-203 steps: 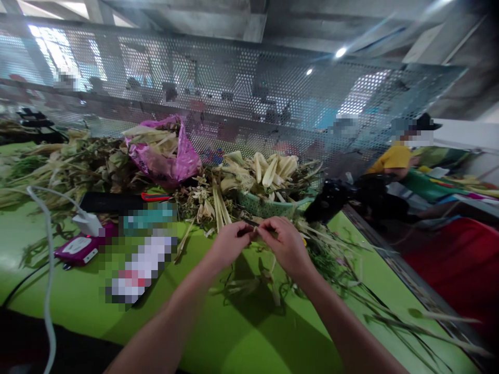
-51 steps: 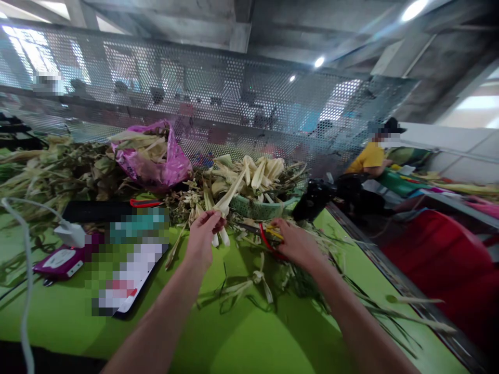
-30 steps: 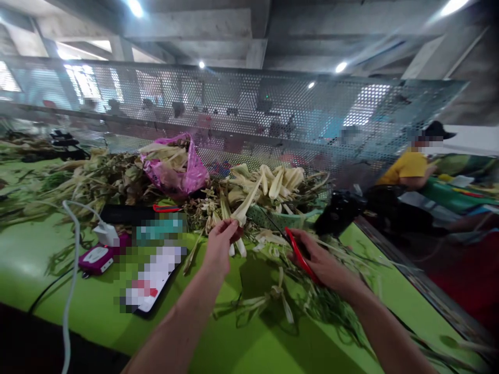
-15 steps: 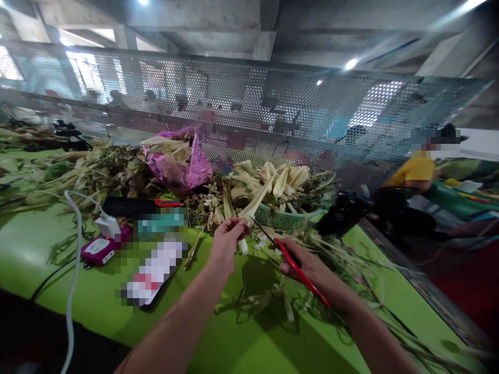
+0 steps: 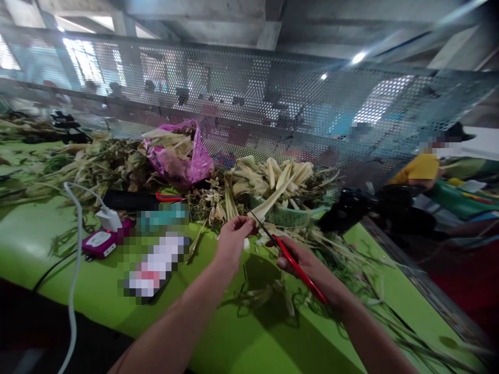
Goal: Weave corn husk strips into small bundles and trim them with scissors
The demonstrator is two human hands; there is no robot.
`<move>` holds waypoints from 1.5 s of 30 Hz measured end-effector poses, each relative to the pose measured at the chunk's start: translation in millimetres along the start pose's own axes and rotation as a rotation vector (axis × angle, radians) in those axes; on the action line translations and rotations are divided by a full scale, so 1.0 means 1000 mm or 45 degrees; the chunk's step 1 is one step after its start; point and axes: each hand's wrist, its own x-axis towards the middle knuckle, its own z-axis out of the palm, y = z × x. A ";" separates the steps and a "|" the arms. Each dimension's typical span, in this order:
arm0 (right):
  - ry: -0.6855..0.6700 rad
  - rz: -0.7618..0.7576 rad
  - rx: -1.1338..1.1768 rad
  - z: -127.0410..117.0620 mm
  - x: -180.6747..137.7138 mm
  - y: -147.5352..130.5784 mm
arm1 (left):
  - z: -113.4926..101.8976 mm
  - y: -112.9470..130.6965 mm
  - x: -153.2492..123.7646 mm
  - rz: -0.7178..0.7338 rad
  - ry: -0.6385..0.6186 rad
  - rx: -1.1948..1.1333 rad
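My left hand (image 5: 232,242) pinches the base of a pale lily bud stem (image 5: 273,200) that points up to the right over the green table (image 5: 241,343). My right hand (image 5: 307,262) grips red-handled scissors (image 5: 297,267); their dark blades reach up-left to just beside the left fingertips and the stem's base. A small pale piece hangs below the left fingers. Trimmed stems and leaves (image 5: 268,296) lie on the table beneath both hands.
A green basket (image 5: 286,218) of pale buds stands behind the hands, a pink bag (image 5: 181,161) of buds further left. Plant heaps (image 5: 78,166), a charger with white cable (image 5: 107,221), a pink device (image 5: 99,243) and a phone lie at left. A perforated screen (image 5: 249,104) backs the table; a person in yellow (image 5: 419,169) sits at right.
My right hand picked the red scissors off the table and brought their blades up to the stem held by my left hand. The left hand has kept its pinch on the bud stem.
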 end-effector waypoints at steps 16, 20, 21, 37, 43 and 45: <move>0.049 0.062 -0.041 0.003 0.006 0.010 | 0.001 0.003 -0.001 -0.014 0.016 -0.019; 0.076 0.065 -0.066 0.003 0.008 0.014 | 0.001 0.003 -0.001 -0.010 0.003 -0.037; 0.080 0.058 -0.077 0.003 0.008 0.016 | 0.001 0.004 -0.001 -0.011 0.002 -0.038; 0.291 0.185 -0.955 -0.023 0.000 0.050 | -0.001 0.003 0.000 0.037 -0.006 -0.004; 0.578 -0.058 -0.591 -0.012 0.001 0.017 | 0.006 -0.002 -0.008 -0.013 0.010 0.072; 0.599 -0.092 -0.227 0.001 0.005 0.004 | 0.010 -0.003 -0.012 -0.016 0.005 0.085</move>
